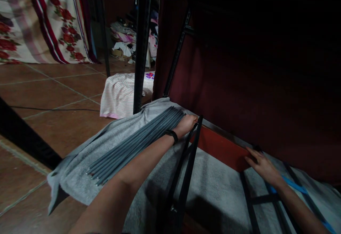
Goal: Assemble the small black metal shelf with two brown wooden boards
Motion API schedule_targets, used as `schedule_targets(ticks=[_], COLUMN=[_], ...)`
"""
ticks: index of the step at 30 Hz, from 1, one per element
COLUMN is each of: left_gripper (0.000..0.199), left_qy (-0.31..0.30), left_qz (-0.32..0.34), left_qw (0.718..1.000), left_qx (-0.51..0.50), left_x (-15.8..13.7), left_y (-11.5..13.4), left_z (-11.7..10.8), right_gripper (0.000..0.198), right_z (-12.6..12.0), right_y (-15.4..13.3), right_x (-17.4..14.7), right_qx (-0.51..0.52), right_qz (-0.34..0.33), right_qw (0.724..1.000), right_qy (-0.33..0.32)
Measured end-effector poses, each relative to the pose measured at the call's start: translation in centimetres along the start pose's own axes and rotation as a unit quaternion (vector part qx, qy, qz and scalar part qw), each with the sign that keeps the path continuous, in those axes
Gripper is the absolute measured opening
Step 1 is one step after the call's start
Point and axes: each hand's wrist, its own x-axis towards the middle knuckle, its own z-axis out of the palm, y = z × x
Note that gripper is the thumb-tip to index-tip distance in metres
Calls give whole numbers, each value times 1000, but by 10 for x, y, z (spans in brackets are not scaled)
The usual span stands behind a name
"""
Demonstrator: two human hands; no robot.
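My left hand (187,124) is closed at the upper end of a black metal frame (189,163), by the left end of a reddish-orange board (221,147). A small shiny bit shows at its fingertips, but what it grips is hidden. At the board's right end, my right hand (262,164) holds the edge, thumb on the front face and fingers along the top. Another black frame (263,199) stands below that hand. Left of my left forearm, a bundle of thin grey rods (135,145) lies on a grey blanket (77,170).
Dark metal posts (142,49) rise at the left and middle. A dark maroon sheet (239,95) hangs behind the board. A blue strap (295,185) runs at the right. Beyond are a striped cloth (117,93), a heap of clothes (124,40) and a flowered curtain (53,21) over the tiled floor (61,88).
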Motion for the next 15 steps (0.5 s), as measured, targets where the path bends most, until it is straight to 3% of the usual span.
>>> schedule_targets(ticks=[6,15], left_gripper=[19,11], left_qy=[7,9], left_qz=[-38,-121], left_qw=[996,975], left_qx=[-83,-187], left_x=[8,10], left_y=[-3,-6], left_z=[-3,3], right_gripper=[52,44], right_z=[7,-1], right_y=[-4,-15], right_x=[3,5], right_qx=[-25,3], right_qz=[-7,-21], right_qw=[999,998], right_qy=[36,51])
